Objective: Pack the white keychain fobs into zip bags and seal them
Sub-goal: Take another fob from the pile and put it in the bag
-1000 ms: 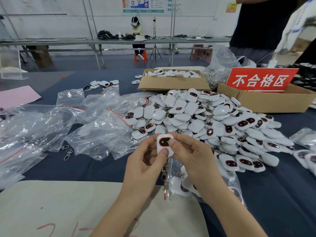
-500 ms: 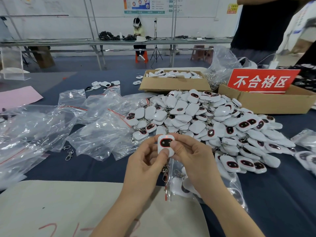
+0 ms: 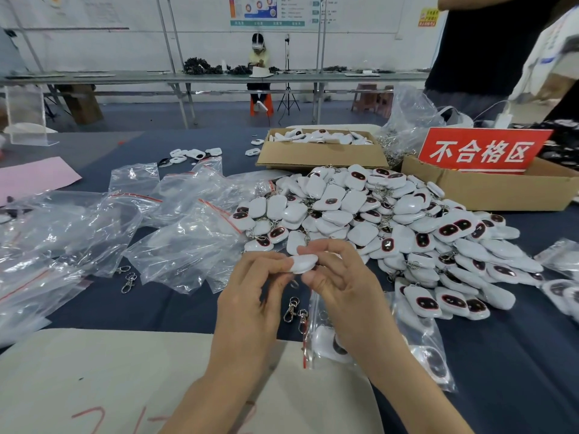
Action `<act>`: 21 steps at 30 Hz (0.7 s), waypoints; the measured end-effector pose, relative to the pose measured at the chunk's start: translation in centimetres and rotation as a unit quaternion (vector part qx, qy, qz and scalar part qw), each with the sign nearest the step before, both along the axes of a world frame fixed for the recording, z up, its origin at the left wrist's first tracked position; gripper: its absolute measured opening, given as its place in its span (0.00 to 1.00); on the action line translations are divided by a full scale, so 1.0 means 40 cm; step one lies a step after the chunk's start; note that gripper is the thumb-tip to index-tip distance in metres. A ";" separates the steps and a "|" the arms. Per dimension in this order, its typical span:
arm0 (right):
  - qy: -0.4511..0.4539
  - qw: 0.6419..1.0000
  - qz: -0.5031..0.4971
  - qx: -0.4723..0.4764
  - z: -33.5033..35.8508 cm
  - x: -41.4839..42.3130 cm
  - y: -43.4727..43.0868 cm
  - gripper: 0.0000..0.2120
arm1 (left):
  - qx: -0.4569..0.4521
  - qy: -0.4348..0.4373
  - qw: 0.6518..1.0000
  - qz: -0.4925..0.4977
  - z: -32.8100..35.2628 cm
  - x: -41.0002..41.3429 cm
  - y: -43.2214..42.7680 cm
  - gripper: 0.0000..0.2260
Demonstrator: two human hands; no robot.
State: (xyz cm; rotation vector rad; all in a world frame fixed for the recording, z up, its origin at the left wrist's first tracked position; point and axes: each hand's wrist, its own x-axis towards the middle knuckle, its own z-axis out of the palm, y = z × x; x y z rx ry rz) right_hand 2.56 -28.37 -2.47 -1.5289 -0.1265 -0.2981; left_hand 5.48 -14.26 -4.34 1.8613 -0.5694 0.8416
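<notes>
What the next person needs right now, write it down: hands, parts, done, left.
Left hand and right hand: both pinch one white fob, plain side up.
Zip bag lies under the right wrist, a few fobs inside; seal state unclear.
Pile of fobs lies beyond the hands; empty bags to the left.
Done: some fobs bagged. Left: bag the held fob, seal, work through the pile.

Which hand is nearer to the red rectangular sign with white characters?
Right. The right hand is below-left of the red sign; the left hand is farther left.
</notes>
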 end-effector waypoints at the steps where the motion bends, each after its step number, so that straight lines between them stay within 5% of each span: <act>1: -0.002 1.000 -0.006 -0.004 0.003 -0.001 0.001 0.17 | -0.008 0.017 1.000 -0.003 0.003 -0.002 -0.001 0.14; 8: -0.047 0.998 -0.002 -0.044 0.016 -0.012 0.013 0.23 | -0.175 0.220 0.953 -0.115 0.015 -0.006 -0.002 0.19; 16: -0.058 0.996 -0.001 -0.074 0.015 -0.014 0.020 0.26 | -0.221 0.258 0.927 -0.161 0.020 -0.009 -0.010 0.18; 21: -0.052 0.997 -0.027 -0.055 0.027 -0.017 0.009 0.23 | -0.259 0.276 0.906 -0.191 0.013 0.003 -0.008 0.08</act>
